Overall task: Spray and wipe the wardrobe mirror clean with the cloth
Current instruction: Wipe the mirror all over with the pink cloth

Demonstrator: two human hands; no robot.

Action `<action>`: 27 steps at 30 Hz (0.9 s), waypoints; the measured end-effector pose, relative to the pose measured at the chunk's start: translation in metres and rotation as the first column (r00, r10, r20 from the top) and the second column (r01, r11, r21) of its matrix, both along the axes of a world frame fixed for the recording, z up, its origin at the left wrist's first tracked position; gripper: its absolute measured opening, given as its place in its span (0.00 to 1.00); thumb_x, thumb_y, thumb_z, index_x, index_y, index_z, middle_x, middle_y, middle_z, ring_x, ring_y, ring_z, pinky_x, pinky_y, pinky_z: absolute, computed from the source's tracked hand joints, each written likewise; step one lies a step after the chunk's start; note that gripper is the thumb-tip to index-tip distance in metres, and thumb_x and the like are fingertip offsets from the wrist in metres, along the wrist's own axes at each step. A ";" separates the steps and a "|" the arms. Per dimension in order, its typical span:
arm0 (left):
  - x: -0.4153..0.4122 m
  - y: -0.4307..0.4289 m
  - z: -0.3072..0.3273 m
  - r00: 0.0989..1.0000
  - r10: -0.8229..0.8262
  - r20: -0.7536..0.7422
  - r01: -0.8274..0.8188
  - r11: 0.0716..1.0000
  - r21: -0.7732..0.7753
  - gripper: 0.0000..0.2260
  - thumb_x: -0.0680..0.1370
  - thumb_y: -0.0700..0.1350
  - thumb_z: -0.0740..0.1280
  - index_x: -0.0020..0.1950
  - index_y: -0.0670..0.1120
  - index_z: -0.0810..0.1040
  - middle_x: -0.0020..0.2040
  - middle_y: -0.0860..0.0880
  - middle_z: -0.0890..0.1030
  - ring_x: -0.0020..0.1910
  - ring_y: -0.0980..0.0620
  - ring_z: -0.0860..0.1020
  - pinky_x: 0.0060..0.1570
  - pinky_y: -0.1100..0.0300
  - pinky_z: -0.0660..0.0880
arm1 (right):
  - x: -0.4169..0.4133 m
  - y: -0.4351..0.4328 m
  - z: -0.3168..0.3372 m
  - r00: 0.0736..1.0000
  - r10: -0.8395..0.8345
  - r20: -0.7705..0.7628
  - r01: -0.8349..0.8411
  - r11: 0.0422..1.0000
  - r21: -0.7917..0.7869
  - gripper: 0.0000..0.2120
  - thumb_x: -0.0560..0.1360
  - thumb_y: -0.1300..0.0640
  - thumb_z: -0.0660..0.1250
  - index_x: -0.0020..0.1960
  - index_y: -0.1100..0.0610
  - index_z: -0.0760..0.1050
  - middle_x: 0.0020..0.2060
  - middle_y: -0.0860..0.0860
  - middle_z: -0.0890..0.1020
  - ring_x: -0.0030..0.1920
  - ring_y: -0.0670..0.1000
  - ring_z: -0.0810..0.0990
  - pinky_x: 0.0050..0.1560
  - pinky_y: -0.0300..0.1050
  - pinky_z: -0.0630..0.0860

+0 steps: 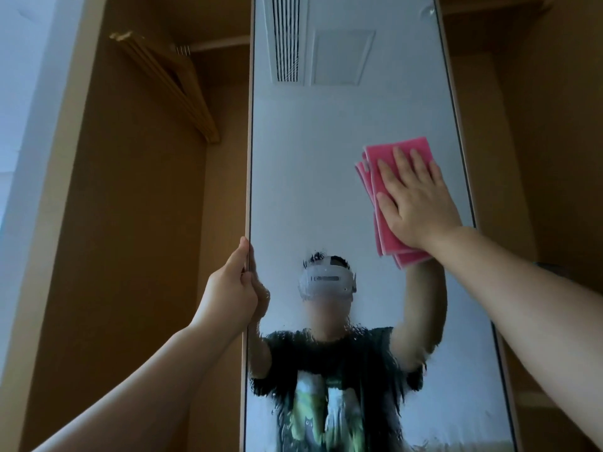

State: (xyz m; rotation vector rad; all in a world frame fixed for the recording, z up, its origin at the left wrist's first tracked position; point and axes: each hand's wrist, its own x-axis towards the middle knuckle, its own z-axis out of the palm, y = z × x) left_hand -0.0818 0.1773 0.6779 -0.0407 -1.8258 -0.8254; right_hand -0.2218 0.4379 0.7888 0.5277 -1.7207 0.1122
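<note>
Right grip [417,203]: your palm is flat and your fingers are straight and slightly spread, pressing the pink cloth [406,147] against the mirror [326,164]. Nothing is curled; the cloth is held by pressure only.

Cloth relative to right grip: it lies directly under the palm. A strip shows beyond the fingertips, a wider margin on the thumb side, and a corner below the heel of the hand. It sits close to the mirror's edge on the little-finger side.

Orientation: the cloth is folded into several layers, which fan apart on the thumb side. Its long axis runs roughly up and down, along the mirror's length, in line with your fingers.

Left grip [233,288]: your fingers wrap the mirror's opposite long edge, lower than the right grip, with the thumb lying up along the frame.

Hard to read: your hand covers the middle of the cloth. The layer count is unclear. The glass below both grips carries a streaky wet film that smears the reflection. The mirror's top and bottom are cut off.

Beyond the left grip, wooden hangers [169,86] hang on a rail [218,44] in the wardrobe [130,223].
</note>
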 end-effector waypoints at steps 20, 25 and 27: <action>0.000 0.001 0.000 0.999 0.044 0.016 -0.044 0.999 -0.029 0.25 0.81 0.36 0.55 0.76 0.52 0.58 0.44 0.60 0.76 0.37 0.68 0.78 0.30 0.77 0.70 | 0.002 -0.009 0.043 0.999 -0.016 -0.047 0.017 0.999 0.031 0.31 0.80 0.42 0.39 0.79 0.54 0.50 0.79 0.58 0.53 0.78 0.61 0.49 0.77 0.59 0.43; -0.001 0.002 -0.001 1.000 0.020 0.000 -0.020 1.000 -0.024 0.25 0.81 0.34 0.56 0.76 0.51 0.59 0.44 0.55 0.79 0.34 0.64 0.78 0.29 0.77 0.69 | 0.004 -0.011 0.027 0.999 -0.008 -0.050 0.010 0.998 0.057 0.31 0.80 0.43 0.40 0.80 0.54 0.50 0.78 0.58 0.54 0.78 0.61 0.49 0.77 0.58 0.43; 0.000 0.002 -0.001 1.000 0.011 0.000 -0.011 1.000 -0.015 0.25 0.81 0.35 0.55 0.76 0.52 0.60 0.40 0.58 0.78 0.32 0.63 0.79 0.27 0.76 0.69 | 0.006 -0.012 0.017 0.999 -0.012 -0.049 0.015 0.997 0.073 0.31 0.80 0.43 0.40 0.79 0.55 0.51 0.78 0.58 0.54 0.78 0.61 0.50 0.77 0.58 0.43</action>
